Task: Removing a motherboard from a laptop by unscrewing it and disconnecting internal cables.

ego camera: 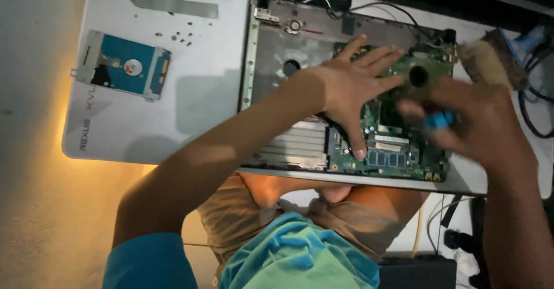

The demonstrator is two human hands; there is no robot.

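An opened laptop base [271, 64] lies in front of me with its green circuit board [398, 150] exposed on the right side. My left hand [352, 87] is spread flat on the board, thumb near the memory chips. My right hand [473, 122] hovers over the board's right part, blurred, its fingers closed on a small blue tool handle [441, 119]. The tool's tip is hidden.
A hard drive [124, 64] with a blue label lies on the white mat [190, 104] at the left. Several small screws [179, 35] and a grey metal strip [173, 4] sit above it. Black cables [534, 101] run at the right edge. A brush [487, 61] lies near the laptop's right corner.
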